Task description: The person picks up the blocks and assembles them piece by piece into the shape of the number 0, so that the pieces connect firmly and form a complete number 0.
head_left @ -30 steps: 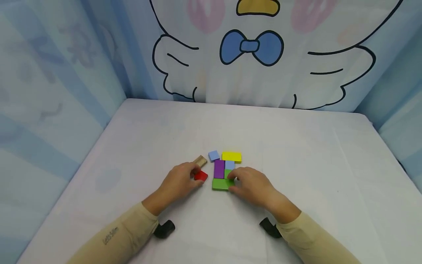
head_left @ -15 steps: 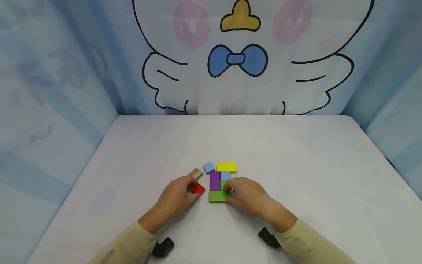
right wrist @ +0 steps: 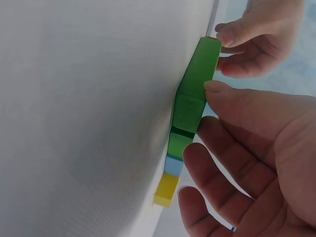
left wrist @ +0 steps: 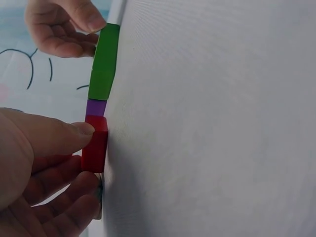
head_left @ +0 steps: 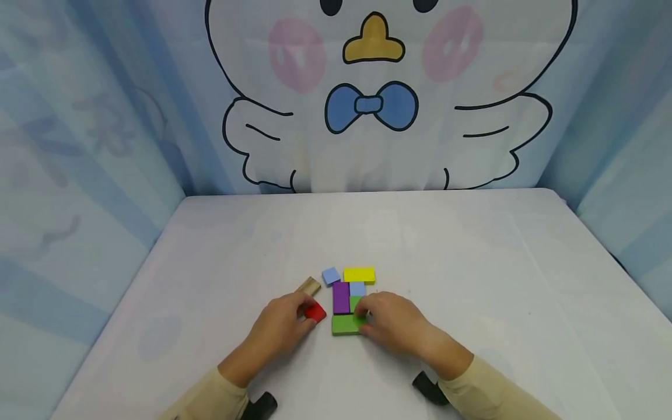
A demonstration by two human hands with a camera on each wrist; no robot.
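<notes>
In the head view my left hand [head_left: 278,326] pinches a red block [head_left: 315,312] between thumb and fingers, its corner just left of a long green block [head_left: 343,325]. My right hand [head_left: 396,324] holds that green block by its right end, thumb on the near side. Behind it stand a purple block [head_left: 340,298] and a small green block [head_left: 354,303], partly covered by my right fingers. A light blue block [head_left: 357,289] and a yellow block [head_left: 359,275] continue the group away from me. The left wrist view shows my thumb against the red block [left wrist: 95,150].
A wooden-coloured block [head_left: 310,286] lies at an angle just beyond my left fingers. Another light blue block [head_left: 331,276] sits turned at the group's far left corner. White cloth covers the table [head_left: 446,245], with printed curtains behind and at both sides.
The head view has tilted upward, so hands and blocks appear lower in the frame. Both hands keep their hold on the red and long green blocks, with hardly any shift between them.
</notes>
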